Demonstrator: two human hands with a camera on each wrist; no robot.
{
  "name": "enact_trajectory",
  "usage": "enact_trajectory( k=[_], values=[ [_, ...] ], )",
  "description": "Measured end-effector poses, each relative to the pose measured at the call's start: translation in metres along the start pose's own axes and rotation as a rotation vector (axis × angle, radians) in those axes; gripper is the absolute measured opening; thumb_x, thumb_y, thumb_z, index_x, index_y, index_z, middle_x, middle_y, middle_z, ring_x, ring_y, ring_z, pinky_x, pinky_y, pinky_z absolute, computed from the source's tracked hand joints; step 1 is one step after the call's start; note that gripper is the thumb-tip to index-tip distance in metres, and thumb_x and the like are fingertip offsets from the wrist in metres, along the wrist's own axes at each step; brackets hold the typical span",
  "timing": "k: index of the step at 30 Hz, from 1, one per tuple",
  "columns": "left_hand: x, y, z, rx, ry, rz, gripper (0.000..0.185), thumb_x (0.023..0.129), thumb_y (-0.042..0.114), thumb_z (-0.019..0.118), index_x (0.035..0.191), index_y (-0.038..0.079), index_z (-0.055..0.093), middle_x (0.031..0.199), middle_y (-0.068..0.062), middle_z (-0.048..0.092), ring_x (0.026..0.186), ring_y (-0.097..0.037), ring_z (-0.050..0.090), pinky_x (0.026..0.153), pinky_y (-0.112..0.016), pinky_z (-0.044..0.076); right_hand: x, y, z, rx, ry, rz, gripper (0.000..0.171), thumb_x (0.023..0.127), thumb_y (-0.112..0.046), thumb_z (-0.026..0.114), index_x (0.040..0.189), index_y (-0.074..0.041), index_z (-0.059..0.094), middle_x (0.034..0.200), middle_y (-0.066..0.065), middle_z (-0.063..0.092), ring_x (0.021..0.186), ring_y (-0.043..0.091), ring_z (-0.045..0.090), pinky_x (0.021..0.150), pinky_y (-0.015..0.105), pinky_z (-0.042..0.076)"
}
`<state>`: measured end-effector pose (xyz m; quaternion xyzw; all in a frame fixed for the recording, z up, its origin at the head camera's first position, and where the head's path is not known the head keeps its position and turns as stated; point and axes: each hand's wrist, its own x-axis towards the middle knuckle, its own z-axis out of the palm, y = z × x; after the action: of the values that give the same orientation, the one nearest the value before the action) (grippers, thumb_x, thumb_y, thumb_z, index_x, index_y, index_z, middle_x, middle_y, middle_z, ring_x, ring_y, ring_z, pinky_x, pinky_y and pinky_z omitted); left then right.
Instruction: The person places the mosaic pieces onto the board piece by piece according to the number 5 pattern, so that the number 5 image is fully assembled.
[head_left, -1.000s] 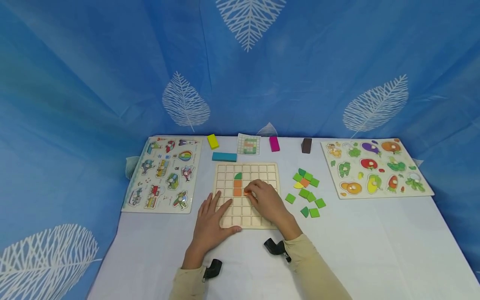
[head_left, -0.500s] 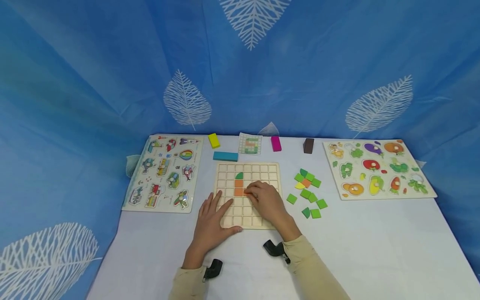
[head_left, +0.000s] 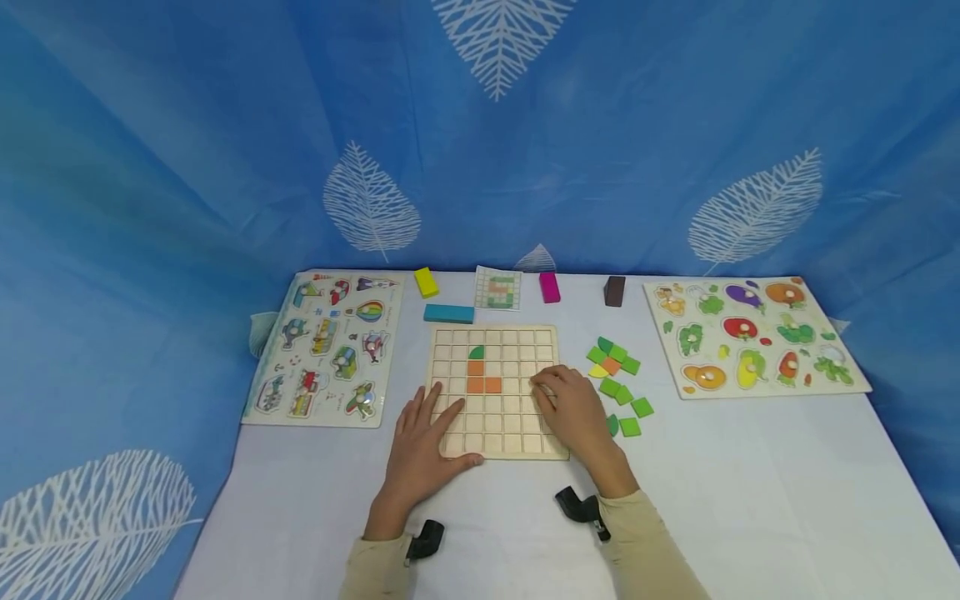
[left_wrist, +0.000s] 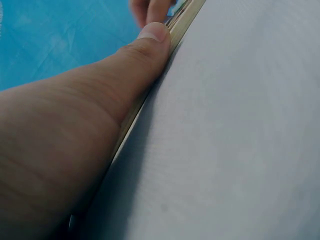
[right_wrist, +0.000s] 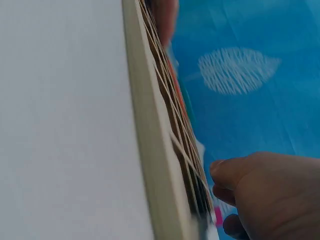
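A square wooden grid board (head_left: 521, 425) lies on the table. A dark green quarter-round piece (head_left: 477, 353) and several orange square tiles (head_left: 476, 384) sit in its cells. My left hand (head_left: 422, 450) rests with spread fingers on the board's left side, its thumb at the front edge, as the left wrist view shows too. Over the board's right side is my right hand (head_left: 577, 408), fingers loosely bent, with nothing visible between them. In the right wrist view its thumb (right_wrist: 232, 172) is near the board. Part of a dark green quarter-round piece by the loose tiles is hidden behind this hand.
Loose green tiles (head_left: 630, 427), a yellow quarter-round (head_left: 597, 372) and an orange tile (head_left: 611, 365) lie right of the board. Behind it are a pattern card (head_left: 497, 289) and yellow, blue, magenta and dark blocks (head_left: 449, 314). Picture puzzles (head_left: 322, 350) flank both sides.
My right hand has let go of an orange tile, which now lies in the cell right of the lower orange one, and has moved right. My left hand has stayed put.
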<state>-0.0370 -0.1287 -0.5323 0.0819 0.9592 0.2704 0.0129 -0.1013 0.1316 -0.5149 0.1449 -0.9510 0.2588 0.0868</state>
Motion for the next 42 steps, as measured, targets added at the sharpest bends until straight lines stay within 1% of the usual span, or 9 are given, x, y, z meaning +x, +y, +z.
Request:
enact_trajectory(
  k=[3, 8, 12, 15, 21, 25, 31, 35, 42],
  values=[
    [0.000, 0.000, -0.001, -0.013, -0.006, -0.007, 0.093, 0.072, 0.067, 0.080, 0.150, 0.024, 0.053, 0.170, -0.011, 0.024, 0.158, -0.038, 0.015, 0.125, -0.062, 0.017, -0.004, 0.019, -0.015, 0.010, 0.049, 0.095, 0.017, 0.097, -0.019, 0.070, 0.108, -0.008, 0.077, 0.113, 0.011, 0.072, 0.104, 0.034, 0.068, 0.088, 0.050, 0.055],
    [0.000, 0.000, 0.000, -0.008, -0.021, -0.009, 0.093, 0.073, 0.070, 0.078, 0.151, 0.025, 0.052, 0.171, -0.009, 0.023, 0.159, -0.037, 0.014, 0.126, -0.061, 0.016, -0.008, 0.051, -0.036, -0.031, 0.122, 0.236, 0.019, 0.097, -0.013, 0.068, 0.111, -0.003, 0.075, 0.114, 0.019, 0.071, 0.107, 0.041, 0.065, 0.092, 0.055, 0.052],
    [-0.001, 0.002, -0.002, 0.001, -0.017, -0.006, 0.093, 0.073, 0.070, 0.078, 0.150, 0.025, 0.053, 0.170, -0.010, 0.024, 0.159, -0.037, 0.015, 0.125, -0.062, 0.018, -0.014, 0.065, -0.043, -0.078, 0.126, 0.308, 0.020, 0.098, -0.011, 0.066, 0.111, 0.000, 0.076, 0.116, 0.024, 0.069, 0.106, 0.044, 0.063, 0.089, 0.056, 0.052],
    [-0.001, 0.002, -0.002, -0.003, -0.020, -0.009, 0.092, 0.073, 0.069, 0.079, 0.150, 0.025, 0.053, 0.170, -0.010, 0.024, 0.159, -0.037, 0.014, 0.125, -0.062, 0.018, -0.016, 0.068, -0.047, -0.097, 0.091, 0.348, 0.021, 0.098, -0.012, 0.065, 0.110, 0.002, 0.076, 0.118, 0.025, 0.067, 0.108, 0.044, 0.062, 0.089, 0.056, 0.052],
    [0.000, 0.002, -0.003, -0.009, -0.031, -0.015, 0.093, 0.073, 0.069, 0.078, 0.151, 0.025, 0.052, 0.170, -0.010, 0.023, 0.159, -0.037, 0.013, 0.125, -0.062, 0.017, -0.018, 0.071, -0.057, -0.092, 0.037, 0.366, 0.021, 0.099, -0.013, 0.064, 0.109, 0.001, 0.075, 0.119, 0.025, 0.067, 0.111, 0.045, 0.062, 0.092, 0.058, 0.052],
    [0.000, 0.002, -0.003, -0.011, -0.030, -0.016, 0.092, 0.073, 0.069, 0.079, 0.150, 0.025, 0.052, 0.170, -0.010, 0.024, 0.159, -0.037, 0.013, 0.125, -0.063, 0.017, -0.020, 0.074, -0.061, -0.081, 0.036, 0.370, 0.019, 0.099, -0.011, 0.064, 0.108, 0.001, 0.075, 0.116, 0.024, 0.067, 0.109, 0.045, 0.064, 0.089, 0.059, 0.053],
    [0.001, 0.001, -0.003, -0.006, -0.028, -0.011, 0.092, 0.073, 0.069, 0.079, 0.151, 0.026, 0.052, 0.170, -0.010, 0.024, 0.159, -0.037, 0.014, 0.125, -0.062, 0.018, -0.020, 0.079, -0.059, -0.050, 0.040, 0.333, 0.018, 0.097, -0.005, 0.067, 0.112, -0.001, 0.074, 0.119, 0.022, 0.067, 0.107, 0.042, 0.065, 0.089, 0.056, 0.053],
    [0.001, 0.001, -0.003, -0.007, -0.026, -0.012, 0.093, 0.073, 0.069, 0.079, 0.151, 0.025, 0.052, 0.170, -0.010, 0.024, 0.159, -0.037, 0.014, 0.126, -0.061, 0.017, -0.019, 0.079, -0.059, -0.034, 0.007, 0.308, 0.021, 0.095, -0.009, 0.071, 0.115, -0.003, 0.073, 0.123, 0.022, 0.066, 0.111, 0.042, 0.064, 0.092, 0.057, 0.053],
    [0.000, 0.001, -0.004, -0.017, -0.024, -0.010, 0.092, 0.073, 0.068, 0.079, 0.150, 0.025, 0.053, 0.170, -0.010, 0.025, 0.159, -0.037, 0.014, 0.125, -0.062, 0.017, -0.019, 0.080, -0.058, -0.046, -0.023, 0.333, 0.024, 0.095, -0.012, 0.072, 0.117, -0.003, 0.072, 0.127, 0.022, 0.065, 0.118, 0.043, 0.062, 0.097, 0.059, 0.052]
  ],
)
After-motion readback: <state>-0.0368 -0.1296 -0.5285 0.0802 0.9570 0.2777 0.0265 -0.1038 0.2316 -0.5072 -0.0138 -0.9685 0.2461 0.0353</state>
